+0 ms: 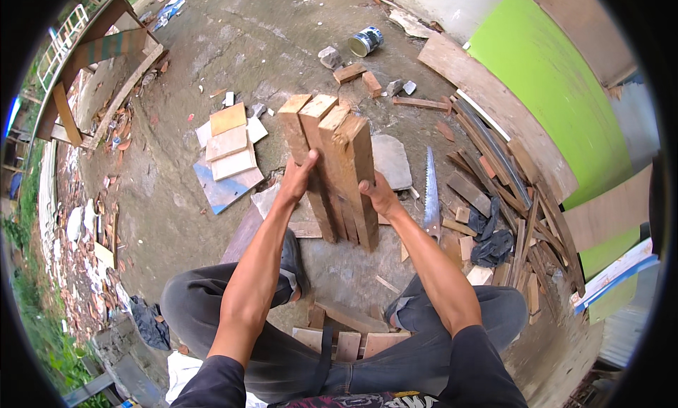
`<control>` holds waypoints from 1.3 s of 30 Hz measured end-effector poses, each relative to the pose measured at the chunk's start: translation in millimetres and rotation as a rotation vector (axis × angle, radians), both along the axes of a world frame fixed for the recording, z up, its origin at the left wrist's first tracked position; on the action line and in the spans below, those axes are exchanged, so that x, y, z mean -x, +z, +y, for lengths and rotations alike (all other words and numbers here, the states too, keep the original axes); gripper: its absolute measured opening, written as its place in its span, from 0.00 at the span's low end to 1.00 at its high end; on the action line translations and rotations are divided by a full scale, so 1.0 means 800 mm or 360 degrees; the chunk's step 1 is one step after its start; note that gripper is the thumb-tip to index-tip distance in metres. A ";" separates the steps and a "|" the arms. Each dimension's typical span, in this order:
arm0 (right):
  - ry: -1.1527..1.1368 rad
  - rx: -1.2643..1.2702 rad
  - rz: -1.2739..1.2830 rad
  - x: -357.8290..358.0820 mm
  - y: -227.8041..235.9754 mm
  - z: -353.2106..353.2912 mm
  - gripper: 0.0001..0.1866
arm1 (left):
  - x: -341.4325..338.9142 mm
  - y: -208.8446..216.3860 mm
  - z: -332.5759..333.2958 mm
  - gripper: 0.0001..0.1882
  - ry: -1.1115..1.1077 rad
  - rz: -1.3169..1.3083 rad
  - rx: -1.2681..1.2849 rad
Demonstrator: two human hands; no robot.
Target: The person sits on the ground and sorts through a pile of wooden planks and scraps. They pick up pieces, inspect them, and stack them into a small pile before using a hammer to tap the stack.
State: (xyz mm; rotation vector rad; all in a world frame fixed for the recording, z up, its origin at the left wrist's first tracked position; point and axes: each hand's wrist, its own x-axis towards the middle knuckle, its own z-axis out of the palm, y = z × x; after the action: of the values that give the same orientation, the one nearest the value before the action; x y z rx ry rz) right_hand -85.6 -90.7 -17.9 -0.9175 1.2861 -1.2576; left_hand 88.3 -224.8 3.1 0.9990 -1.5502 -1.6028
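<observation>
Several lengths of squared timber (340, 175) stand upright side by side in a bundle in front of me, their cut ends facing up. My left hand (299, 176) presses against the bundle's left side, thumb on the near face. From the right, my right hand (380, 196) clasps the other side, its thumb also showing in front. The fingers of both hands are mostly hidden behind the wood. A handsaw (431, 192) with a toothed silver blade lies on the ground to the right of the bundle.
Flat board pieces (232, 154) are stacked at left. A tin can (366, 42) lies on its side beyond, near wood blocks (350, 72). Scrap timber (498, 175) and a black plastic bag (492, 242) lie at right beside a green panel (547, 90). A stone slab (392, 162) lies behind the bundle.
</observation>
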 end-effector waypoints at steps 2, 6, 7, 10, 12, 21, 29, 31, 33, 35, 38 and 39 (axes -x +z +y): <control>0.0094 -0.0096 -0.0135 0.013 -0.004 -0.015 0.63 | 0.005 0.014 -0.007 0.44 -0.0027 -0.0038 -0.0109; 0.0192 -0.0207 -0.0421 0.023 0.000 -0.021 0.62 | 0.011 0.023 -0.015 0.48 -0.0107 -0.0179 -0.0497; 0.0223 -0.0244 -0.0530 0.025 -0.005 -0.019 0.62 | 0.013 0.024 -0.014 0.49 -0.0120 -0.0262 -0.0617; 0.0161 -0.0335 -0.0793 0.012 -0.014 -0.009 0.60 | 0.014 0.003 -0.004 0.52 -0.0056 -0.0436 -0.0932; 0.0102 -0.0442 -0.0845 0.007 -0.036 -0.006 0.60 | 0.013 -0.012 0.008 0.54 -0.0032 -0.0408 -0.1052; -0.0506 -0.0682 0.1186 0.001 -0.196 0.037 0.42 | 0.002 -0.207 0.061 0.59 -0.0088 -0.1421 -0.0243; -0.0454 -0.1119 0.1392 -0.041 -0.183 0.113 0.42 | -0.048 -0.227 0.135 0.50 -0.0348 -0.1727 -0.0130; -0.0439 -0.1177 0.1484 -0.049 -0.183 0.129 0.46 | -0.047 -0.221 0.148 0.50 -0.0252 -0.1904 0.0198; -0.0434 -0.1238 0.1340 -0.043 -0.194 0.134 0.49 | -0.047 -0.217 0.155 0.48 -0.0151 -0.1960 0.0395; -0.0309 -0.1348 0.1245 -0.027 -0.206 0.138 0.51 | -0.039 -0.219 0.151 0.48 -0.0204 -0.1871 0.0202; -0.0012 -0.1430 0.1085 -0.005 -0.206 0.129 0.50 | -0.040 -0.225 0.143 0.47 -0.0190 -0.1833 0.0035; 0.0014 -0.1355 0.0983 -0.002 -0.208 0.132 0.50 | -0.038 -0.225 0.141 0.47 -0.0178 -0.1826 0.0004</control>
State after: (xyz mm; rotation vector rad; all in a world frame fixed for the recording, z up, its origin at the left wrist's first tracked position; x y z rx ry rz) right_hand -84.3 14.8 -184.6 -0.6754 2.0576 -0.2985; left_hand 118.4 -112.0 -176.7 2.0525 -2.3222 -1.0709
